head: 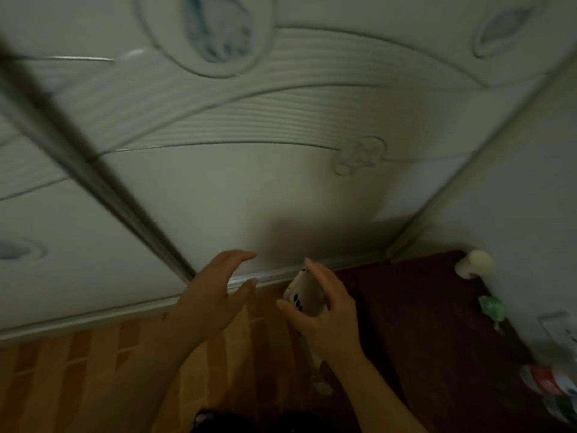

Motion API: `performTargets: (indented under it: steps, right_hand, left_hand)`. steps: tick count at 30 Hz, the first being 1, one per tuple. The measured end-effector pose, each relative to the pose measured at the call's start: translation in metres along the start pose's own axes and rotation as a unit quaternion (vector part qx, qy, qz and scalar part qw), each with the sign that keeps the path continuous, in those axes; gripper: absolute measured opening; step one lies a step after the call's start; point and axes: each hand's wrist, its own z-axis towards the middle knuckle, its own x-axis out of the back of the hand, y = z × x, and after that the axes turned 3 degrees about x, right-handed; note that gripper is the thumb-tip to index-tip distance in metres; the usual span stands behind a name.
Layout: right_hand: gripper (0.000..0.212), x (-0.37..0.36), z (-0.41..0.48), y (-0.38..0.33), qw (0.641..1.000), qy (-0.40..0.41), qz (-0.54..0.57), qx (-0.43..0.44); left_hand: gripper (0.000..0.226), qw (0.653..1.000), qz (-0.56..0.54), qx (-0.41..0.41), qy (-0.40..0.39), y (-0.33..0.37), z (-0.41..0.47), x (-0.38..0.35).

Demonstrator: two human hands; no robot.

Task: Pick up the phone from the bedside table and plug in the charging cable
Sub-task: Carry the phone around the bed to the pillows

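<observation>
A pale cream phone (304,295) with a row of dark camera lenses on its back is held in my right hand (324,310), tilted with its top end pointing up toward the white panel. My right fingers wrap around its sides. My left hand (215,289) hovers just to the left of the phone with fingers spread and nothing in it. The dark red bedside table top (421,323) lies to the right of my hands. No charging cable can be made out in this blurred frame.
A white embossed panel (281,182) fills the upper view, with a dark strip (78,151) crossing it diagonally at left. Striped orange bedding (93,370) lies below. A white knob (474,264), green wrapper (493,307) and bottles (549,382) sit along the right edge.
</observation>
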Motion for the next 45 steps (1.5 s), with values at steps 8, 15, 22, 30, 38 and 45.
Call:
performTargets:
  steps: [8,15,22,30,38,45]
  right_hand:
    - [0.062,-0.161,0.006,-0.107,0.984,-0.136,0.057,0.1]
    - [0.059,-0.301,-0.012,-0.176,0.935,-0.292,0.082,0.183]
    - [0.065,-0.413,-0.02,-0.208,0.865,-0.449,0.096,0.199]
    - [0.065,-0.542,0.003,-0.256,0.806,-0.533,0.137,0.218]
    - [0.065,-0.667,-0.021,-0.311,0.726,-0.61,0.147,0.281]
    - [0.062,-0.793,-0.095,-0.359,0.673,-0.666,0.128,0.295]
  left_hand:
    - [0.039,0.992,0.009,0.055,0.112,-0.098,-0.097,0.131]
    - [0.041,0.949,0.0,0.198,0.245,-0.176,-0.201,0.209]
    - [0.042,0.888,-0.049,0.324,0.322,-0.231,-0.258,0.245]
    - [0.042,0.837,-0.009,0.416,0.355,-0.293,-0.284,0.316]
    - [0.045,0.756,-0.01,0.496,0.427,-0.349,-0.33,0.363]
    - [0.043,0.673,-0.038,0.543,0.5,-0.416,-0.418,0.404]
